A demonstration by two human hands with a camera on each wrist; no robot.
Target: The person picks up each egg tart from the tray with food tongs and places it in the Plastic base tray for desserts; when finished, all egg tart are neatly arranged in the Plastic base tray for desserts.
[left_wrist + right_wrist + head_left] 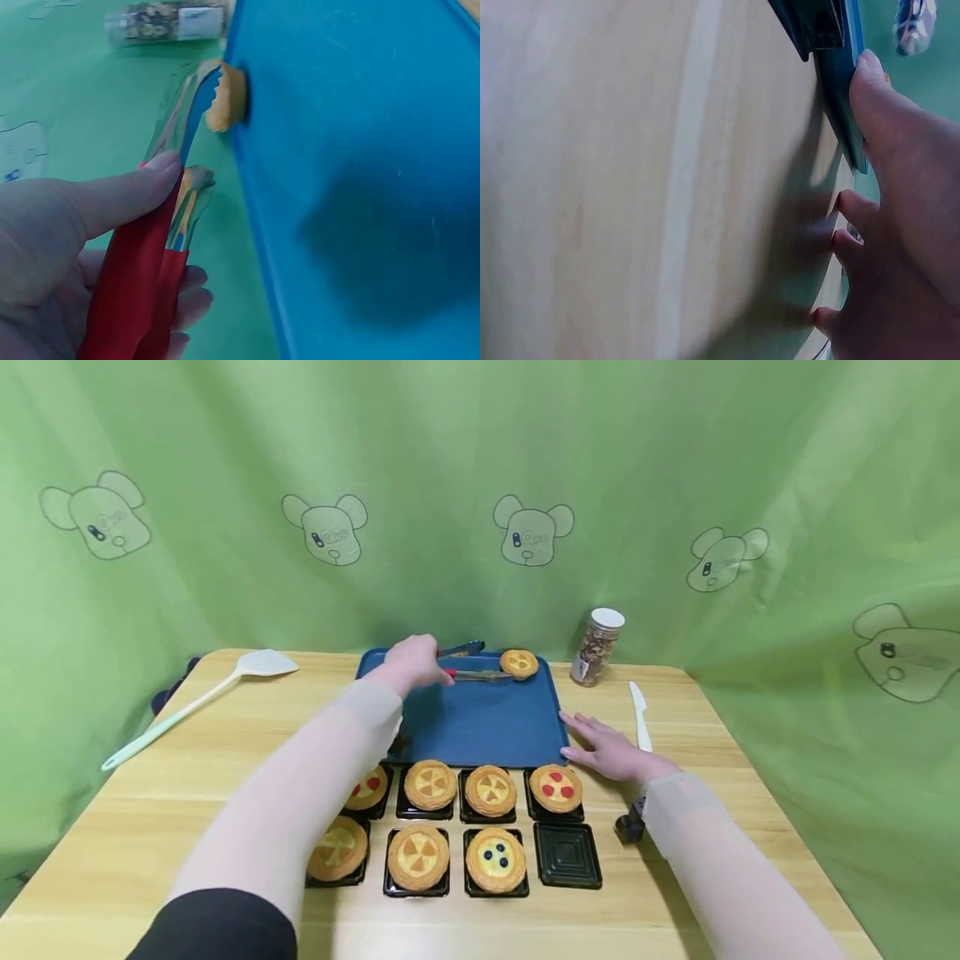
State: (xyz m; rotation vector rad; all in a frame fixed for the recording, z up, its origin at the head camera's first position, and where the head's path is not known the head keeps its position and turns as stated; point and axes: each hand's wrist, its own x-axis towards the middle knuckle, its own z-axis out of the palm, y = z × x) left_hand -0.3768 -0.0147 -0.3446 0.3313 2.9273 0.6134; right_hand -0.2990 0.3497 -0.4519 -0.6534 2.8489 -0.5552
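My left hand [414, 665] grips metal tongs [133, 281] by their red handles, thumb on one arm and fingers around the other. The tong arms stand apart, pointing right toward an egg tart [519, 664] with light wedge-shaped pieces on top. That tart sits in the back right corner of a blue tray [487, 718]; in the head view one tong tip overlaps its lower edge. My right hand [611, 752] rests at the tray's right edge, fingers spread. In the right wrist view its thumb touches the tray rim [846, 112] while the fingertips meet the table.
Several tarts sit on black square holders in two rows before the tray; the front right holder [567, 855] is bare. A lidded jar [597, 647] stands behind right, near a white knife [640, 714]. A long-handled spatula [202, 697] lies left. Green curtain [435, 460] surrounds the table.
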